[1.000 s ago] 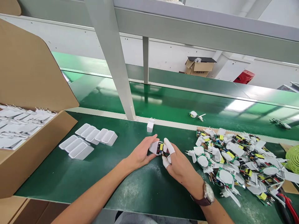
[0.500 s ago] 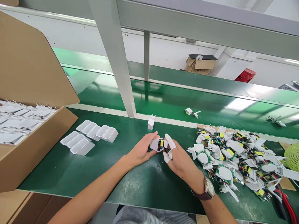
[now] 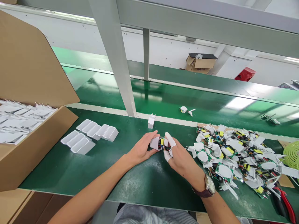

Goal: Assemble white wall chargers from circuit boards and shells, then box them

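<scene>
Compared with half a second ago: a small white-topped board [image 3: 183, 109] and the pronged white piece [image 3: 191, 112] beside it lie farther left on the glossy green belt [image 3: 161, 101]; a darker assembly [image 3: 271, 119] at far right has shifted the same way. Both hands hold nearly the same pose.

Left hand [image 3: 143, 148]: grip pinching a white housing [image 3: 154, 143] between thumb and fingers. Right hand [image 3: 183, 163], white covers on some fingertips: grip closed on a circuit assembly [image 3: 163, 142], yellow block uppermost, set at the housing's open end, above the tabletop [image 3: 130, 183]. Insertion depth cannot be told.

Materials: tabletop dark green, smooth, with pale scuffing. To the left, open shells [image 3: 82, 147], smooth matte white plastic, rounded-rectangular, in two rows. To the right, a jumbled heap [image 3: 225, 171] of green boards, yellow blocks and white plates. Carton [image 3: 39, 149]: plain brown cardboard.
</scene>
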### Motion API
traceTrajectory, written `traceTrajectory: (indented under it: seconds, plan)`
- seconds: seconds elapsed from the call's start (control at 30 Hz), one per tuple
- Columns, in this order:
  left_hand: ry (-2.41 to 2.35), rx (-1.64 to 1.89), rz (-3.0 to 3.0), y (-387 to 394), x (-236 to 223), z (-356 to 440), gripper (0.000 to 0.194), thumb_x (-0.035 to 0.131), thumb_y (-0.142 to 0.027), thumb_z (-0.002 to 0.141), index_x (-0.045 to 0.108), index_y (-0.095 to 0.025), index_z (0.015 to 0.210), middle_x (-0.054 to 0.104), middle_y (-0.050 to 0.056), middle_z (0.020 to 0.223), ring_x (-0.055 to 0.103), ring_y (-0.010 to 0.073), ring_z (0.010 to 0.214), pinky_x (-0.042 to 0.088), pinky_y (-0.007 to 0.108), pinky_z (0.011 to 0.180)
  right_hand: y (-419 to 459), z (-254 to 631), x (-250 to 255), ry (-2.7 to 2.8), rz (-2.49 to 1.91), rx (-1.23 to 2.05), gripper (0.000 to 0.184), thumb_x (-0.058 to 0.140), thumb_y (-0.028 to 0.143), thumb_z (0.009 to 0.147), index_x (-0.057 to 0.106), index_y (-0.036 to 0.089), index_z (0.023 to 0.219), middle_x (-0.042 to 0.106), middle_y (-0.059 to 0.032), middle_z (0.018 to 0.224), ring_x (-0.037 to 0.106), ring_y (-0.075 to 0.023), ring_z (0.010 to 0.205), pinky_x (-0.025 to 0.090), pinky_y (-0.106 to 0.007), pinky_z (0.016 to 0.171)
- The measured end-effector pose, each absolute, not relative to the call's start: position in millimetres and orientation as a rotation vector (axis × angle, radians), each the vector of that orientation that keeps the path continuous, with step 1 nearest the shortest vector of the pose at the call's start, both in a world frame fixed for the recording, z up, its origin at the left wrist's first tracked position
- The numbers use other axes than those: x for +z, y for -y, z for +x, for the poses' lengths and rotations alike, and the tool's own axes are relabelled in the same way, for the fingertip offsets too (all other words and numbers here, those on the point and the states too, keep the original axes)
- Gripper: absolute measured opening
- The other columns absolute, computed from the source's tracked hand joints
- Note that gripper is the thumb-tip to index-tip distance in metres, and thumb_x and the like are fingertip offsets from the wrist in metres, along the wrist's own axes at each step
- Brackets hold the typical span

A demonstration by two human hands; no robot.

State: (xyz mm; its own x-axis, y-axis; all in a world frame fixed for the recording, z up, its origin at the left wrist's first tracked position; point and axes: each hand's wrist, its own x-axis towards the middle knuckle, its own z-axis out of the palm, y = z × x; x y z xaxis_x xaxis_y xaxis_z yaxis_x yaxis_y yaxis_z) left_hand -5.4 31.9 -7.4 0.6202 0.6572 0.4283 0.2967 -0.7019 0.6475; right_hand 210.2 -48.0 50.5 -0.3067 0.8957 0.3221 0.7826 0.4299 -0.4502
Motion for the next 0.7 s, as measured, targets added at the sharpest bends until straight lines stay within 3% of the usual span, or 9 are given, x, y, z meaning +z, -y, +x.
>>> traceTrajectory:
  seconds: [0.27,0.37,0.5,0.6,0.7]
  plan:
    - [-0.73,0.932,2.301,-32,-9,-6,0.084,0.071,-0.029,0.093,0.02,-0.028,0.16,0.059,0.014,0.139,0.056,0.0307,0.133,0.048,0.056,0.112,48,206,48,2.142,-1.415,0.316,0.081,0.044,0.012,0.096,0.001,0.022,0.164,0.057,-0.0189,0.139,0.062,-0.0312,0.125,0.059,-0.049,0.099]
    - [-0.692,0.908,2.277,-30,-8,-4,0.083,0.07,-0.028,0.093,0.02,-0.029,0.16,0.058,0.014,0.142,0.055,0.0303,0.135,0.047,0.056,0.113,50,206,45,2.165,-1.428,0.343,0.08,0.049,0.017,0.097,0.005,0.02,0.164,0.063,-0.018,0.131,0.066,-0.0302,0.115,0.06,-0.047,0.093]
    - [-0.695,0.754,2.214,-25,-8,-2,0.082,0.069,-0.028,0.093,0.02,-0.031,0.159,0.057,0.012,0.146,0.058,0.0286,0.133,0.05,0.05,0.111,33,221,60,2.211,-1.541,0.423,0.074,0.06,0.037,0.096,0.028,0.016,0.159,0.071,-0.0141,0.112,0.071,-0.0285,0.096,0.061,-0.044,0.085]
    - [-0.724,0.623,2.154,-22,-8,-1,0.089,0.071,-0.028,0.089,0.017,-0.031,0.16,0.058,0.011,0.146,0.06,0.0278,0.131,0.052,0.046,0.109,-10,247,81,2.22,-1.648,0.278,0.059,0.058,0.04,0.098,0.045,0.016,0.15,0.065,-0.0178,0.132,0.064,-0.0301,0.118,0.052,-0.046,0.102]
    - [-0.64,0.568,2.137,-22,-5,-3,0.1,0.069,-0.02,0.084,0.006,-0.03,0.161,0.057,0.011,0.146,0.064,0.0261,0.127,0.053,0.042,0.106,-68,271,93,2.337,-1.969,0.16,0.047,0.055,0.024,0.099,0.051,0.011,0.143,0.058,-0.0196,0.143,0.052,-0.0299,0.133,0.041,-0.044,0.112]
